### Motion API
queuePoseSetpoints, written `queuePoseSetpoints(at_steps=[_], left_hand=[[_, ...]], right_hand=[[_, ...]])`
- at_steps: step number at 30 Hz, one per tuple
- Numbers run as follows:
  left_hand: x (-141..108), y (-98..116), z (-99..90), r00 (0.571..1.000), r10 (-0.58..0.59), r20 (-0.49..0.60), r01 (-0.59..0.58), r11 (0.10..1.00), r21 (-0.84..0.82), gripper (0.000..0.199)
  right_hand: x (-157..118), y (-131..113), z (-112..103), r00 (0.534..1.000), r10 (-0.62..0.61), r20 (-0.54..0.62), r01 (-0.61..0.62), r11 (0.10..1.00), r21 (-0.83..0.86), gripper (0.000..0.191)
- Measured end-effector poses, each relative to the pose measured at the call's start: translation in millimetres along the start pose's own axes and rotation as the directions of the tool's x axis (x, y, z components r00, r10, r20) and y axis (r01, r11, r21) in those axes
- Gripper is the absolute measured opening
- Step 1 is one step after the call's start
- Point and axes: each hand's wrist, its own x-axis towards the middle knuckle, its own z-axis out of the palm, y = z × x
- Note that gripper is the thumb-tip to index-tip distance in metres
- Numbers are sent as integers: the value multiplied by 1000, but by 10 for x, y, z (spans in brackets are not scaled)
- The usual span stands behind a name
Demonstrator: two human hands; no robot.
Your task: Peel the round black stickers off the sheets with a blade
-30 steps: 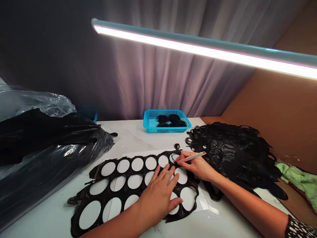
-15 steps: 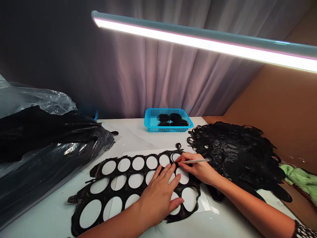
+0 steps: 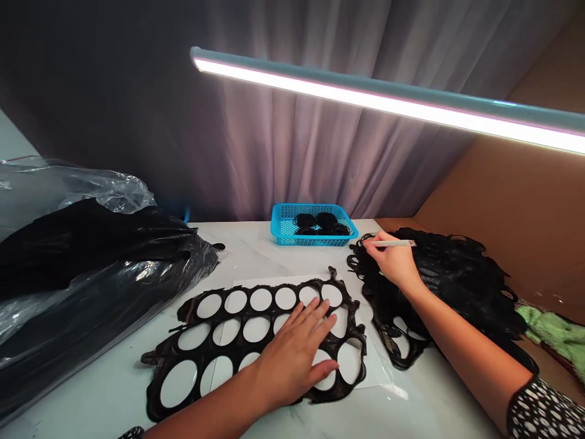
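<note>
My left hand (image 3: 297,350) lies flat with fingers spread, on a black flexible sheet (image 3: 237,350) that has rows of large round holes. My right hand (image 3: 397,262) is up and to the right, over the left side of a heap of black offcuts (image 3: 461,286). Its fingers pinch a slim whitish pen-like tool (image 3: 397,243), which points left. Whether a black strip hangs at the fingertips I cannot tell against the dark heap. White shows through the holes of the sheet, partly hidden under my left hand.
A blue plastic basket (image 3: 315,241) with several black round bundles stands at the back. Clear plastic wrapping with black material (image 3: 132,274) fills the left side. A lamp tube (image 3: 365,103) hangs above. Green cloth (image 3: 553,332) lies at far right.
My right hand has moved with the tool from the sheet's upper right hole up and right to the heap. My left hand stays flat on the sheet. The view has shifted slightly.
</note>
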Motion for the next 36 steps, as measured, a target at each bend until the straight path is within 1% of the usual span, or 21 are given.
queuePoseSetpoints(at_steps=[1,2,4,6,8,10,14,17,21,25,31,34,36], left_hand=[[-25,-10,-14,998,-44,-40,45,999,29,66],[-52,-24,-20,992,-96,-83,101,993,60,66],[-106,-66,-14,977,-169,-128,184,976,116,64],[-146,-112,7,974,-194,-115,210,965,156,62],[-166,-142,25,977,-195,-86,208,961,185,59],[-169,-150,28,980,-187,-67,197,958,208,57],[-152,-125,4,982,-187,-33,189,954,234,56],[-147,-122,7,980,-196,-14,194,954,227,58],[-156,-144,43,981,-189,-46,195,959,205,58],[-150,-149,41,982,-183,-44,188,961,202,58],[-139,-129,1,981,-192,-12,191,959,211,59],[-152,-139,19,982,-184,-32,187,961,204,58],[-165,-156,39,982,-178,-58,186,964,191,57]], right_hand=[[-43,-70,30,998,0,68,-6,996,94,25],[-116,-159,77,989,-25,148,-2,984,179,26],[-315,-365,202,946,-102,308,-1,948,319,25],[-519,-552,325,878,-170,447,-36,909,416,23],[-673,-667,412,814,-210,541,-89,877,473,20],[-762,-700,459,783,-219,582,-129,858,496,20],[-802,-640,483,773,-190,605,-169,858,485,22],[-798,-617,487,759,-184,625,-170,870,463,21],[-820,-634,496,758,-220,615,-93,896,434,21],[-861,-645,500,774,-259,578,-7,909,416,20],[-864,-638,511,791,-258,555,2,907,421,21],[-910,-630,521,795,-280,538,79,928,364,16],[-982,-653,523,784,-336,522,207,934,290,10]])
